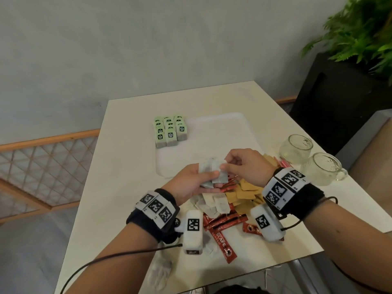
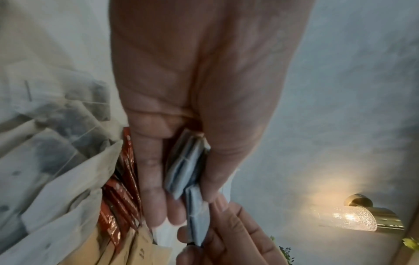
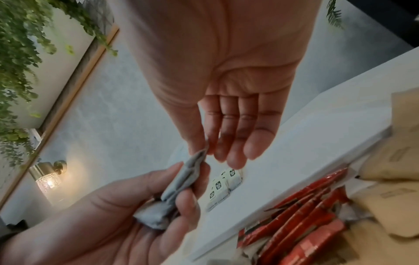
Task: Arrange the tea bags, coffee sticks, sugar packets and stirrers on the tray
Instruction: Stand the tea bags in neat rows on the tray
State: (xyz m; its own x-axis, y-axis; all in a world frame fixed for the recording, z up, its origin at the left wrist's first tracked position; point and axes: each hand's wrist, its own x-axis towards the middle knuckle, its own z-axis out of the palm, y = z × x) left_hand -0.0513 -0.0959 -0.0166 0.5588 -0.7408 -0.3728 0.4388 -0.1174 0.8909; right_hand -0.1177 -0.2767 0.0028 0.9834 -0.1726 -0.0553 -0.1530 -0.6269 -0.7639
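Note:
My left hand (image 1: 212, 179) grips a small stack of white tea bags (image 1: 209, 169) between thumb and fingers, above the near edge of the white tray (image 1: 222, 128). My right hand (image 1: 226, 164) pinches the stack's top edge with thumb and forefinger, the other fingers straight; in the right wrist view the right hand (image 3: 207, 152) pinches the grey-white tea bags (image 3: 181, 182). Green tea bags (image 1: 170, 131) stand in rows at the tray's far left corner. Red coffee sticks (image 1: 224, 221), brown sugar packets (image 1: 244, 192) and loose white tea bags (image 1: 214, 203) lie piled under my wrists. Red stirrers (image 1: 283, 162) show beside my right wrist.
Two glass mugs (image 1: 296, 146) (image 1: 323, 168) stand on the table (image 1: 127, 166) to the right of the pile. The table's right edge lies just beyond them. A dark planter with green foliage (image 1: 339, 102) stands at the far right. A wall lamp (image 2: 353, 217) glows behind.

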